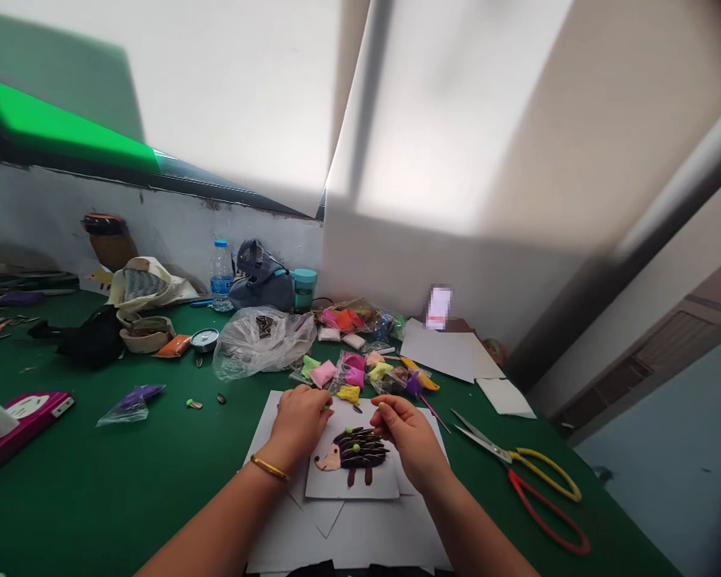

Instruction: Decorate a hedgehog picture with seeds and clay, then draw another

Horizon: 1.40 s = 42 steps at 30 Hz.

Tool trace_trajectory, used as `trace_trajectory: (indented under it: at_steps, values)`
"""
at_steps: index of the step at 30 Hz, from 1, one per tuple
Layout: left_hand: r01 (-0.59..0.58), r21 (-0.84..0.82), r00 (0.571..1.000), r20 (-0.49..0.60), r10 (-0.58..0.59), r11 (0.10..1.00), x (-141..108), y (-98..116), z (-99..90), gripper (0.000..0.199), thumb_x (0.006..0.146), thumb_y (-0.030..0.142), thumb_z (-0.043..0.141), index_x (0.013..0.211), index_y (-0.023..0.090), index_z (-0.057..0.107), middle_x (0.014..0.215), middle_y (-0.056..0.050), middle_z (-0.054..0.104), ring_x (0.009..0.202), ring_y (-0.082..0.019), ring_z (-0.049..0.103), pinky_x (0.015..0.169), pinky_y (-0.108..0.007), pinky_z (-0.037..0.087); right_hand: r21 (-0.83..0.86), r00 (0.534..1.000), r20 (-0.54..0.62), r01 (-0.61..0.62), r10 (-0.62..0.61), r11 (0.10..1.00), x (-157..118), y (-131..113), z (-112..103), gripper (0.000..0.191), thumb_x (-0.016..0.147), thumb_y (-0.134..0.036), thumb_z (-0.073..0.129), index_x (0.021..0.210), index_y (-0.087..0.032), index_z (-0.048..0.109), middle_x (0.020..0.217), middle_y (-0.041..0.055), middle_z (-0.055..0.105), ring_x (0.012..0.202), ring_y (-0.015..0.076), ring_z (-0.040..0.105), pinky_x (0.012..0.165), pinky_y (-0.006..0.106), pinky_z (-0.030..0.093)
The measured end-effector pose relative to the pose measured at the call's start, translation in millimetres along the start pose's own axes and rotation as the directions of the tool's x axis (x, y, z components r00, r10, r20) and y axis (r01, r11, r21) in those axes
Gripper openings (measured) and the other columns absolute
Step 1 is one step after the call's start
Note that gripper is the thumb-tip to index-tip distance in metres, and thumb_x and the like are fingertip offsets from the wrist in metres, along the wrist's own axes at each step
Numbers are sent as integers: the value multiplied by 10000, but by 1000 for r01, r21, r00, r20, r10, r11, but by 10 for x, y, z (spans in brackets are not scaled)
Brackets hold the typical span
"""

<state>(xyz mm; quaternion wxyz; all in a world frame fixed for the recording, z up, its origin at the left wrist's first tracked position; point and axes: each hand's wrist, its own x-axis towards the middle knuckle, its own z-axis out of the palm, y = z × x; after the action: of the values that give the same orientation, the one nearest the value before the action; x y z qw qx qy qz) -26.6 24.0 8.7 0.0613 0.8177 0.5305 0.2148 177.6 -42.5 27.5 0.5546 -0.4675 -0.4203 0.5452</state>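
Nearest me, white sheets [276, 521] lie on the green surface [186, 473], and on them sits a card [328, 487] bearing a hedgehog [372, 458] picture. The hedgehog's long axis runs left to right: snout to the left, dark seed-like spines to the right, with two green dots [356, 449] on its back. The open scissors [505, 457] lie well to the right, handles near, blades pointing far and left.

Just beyond the hedgehog, my right hand [378, 407] pinches a small green bit [380, 405] between thumb and finger. The spiny back lies near and slightly left of that pinch; this seems the relation to mind, since my right hand is nearer to the spines. My left hand [325, 409], at the far left of the card, also has its fingertips closed on a green lump [328, 407], mostly hidden.

Between my hands, at the card's far side, is a single seed [357, 409]; farther still lie a yellow packet [348, 394] and other bright packets [354, 373].
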Motion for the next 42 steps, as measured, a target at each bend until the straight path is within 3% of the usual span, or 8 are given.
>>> trace_trajectory:
  at_steps: [7,12,18,24,30,36,39,42]
  values:
    - [-5,77,1000,0,5,997,-34,6,14,180,840,235,651,982,274,755,1053,-57,692,1059,-278,562,886,-427,374,-94,998,-9,59,-60,994,-25,25,-24,471,746,-627,730,746,-160,665,539,-51,470,531,84,396,519,226,293]
    - [-20,8,994,-103,21,1000,-52,61,-41,195,861,218,633,1012,261,748,1064,-74,682,1048,-287,570,897,-447,405,-21,1000,-8,3,-3,1000,-22,14,21,493,727,-582,768,979,-164,698,778,26,666,718,139,587,662,253,443]
    - [-336,-425,936,-247,249,841,-153,311,-108,239,911,316,613,1127,249,689,1072,-69,658,997,-215,609,877,-351,500,16,996,90,-15,14,1000,-62,46,114,447,709,-576,783,811,-184,595,624,-24,620,529,118,565,508,230,435]
    - [-411,-449,911,-245,333,793,-266,504,-131,89,882,197,616,889,209,704,860,-45,672,818,-187,618,756,-310,494,-18,984,178,-17,20,1000,-125,67,150,545,757,-719,645,674,-205,484,489,-76,434,389,126,496,372,241,387]
    - [-166,-699,986,-141,94,695,-212,487,-182,128,903,313,592,859,199,631,821,-28,652,782,-185,622,728,-312,504,-249,986,58,165,-155,954,-98,-23,30,558,888,-694,485,809,-165,645,639,19,611,581,147,566,545,268,470]
    - [258,-932,935,307,177,255,-274,831,-232,336,838,479,668,981,175,666,729,-9,644,552,-140,581,487,-245,452,-603,720,127,602,-682,523,-62,-260,61,441,1010,-521,355,1260,-237,581,1349,104,570,1296,272,498,1078,474,412]
    - [234,-971,967,238,88,53,-391,1061,-300,425,903,554,562,1051,181,702,848,-50,682,775,-175,629,661,-272,517,-708,569,285,667,-771,230,-54,-319,142,574,1007,-590,232,1388,-257,503,1481,92,466,1447,315,311,1173,567,254]
    - [268,-924,962,245,118,-271,-400,1155,-375,653,937,694,320,1258,218,633,1140,-110,678,1122,-266,603,908,-399,509,-725,513,453,688,-729,33,-125,-282,241,717,965,-680,173,1508,-253,362,1537,98,408,1485,348,214,1205,598,123]
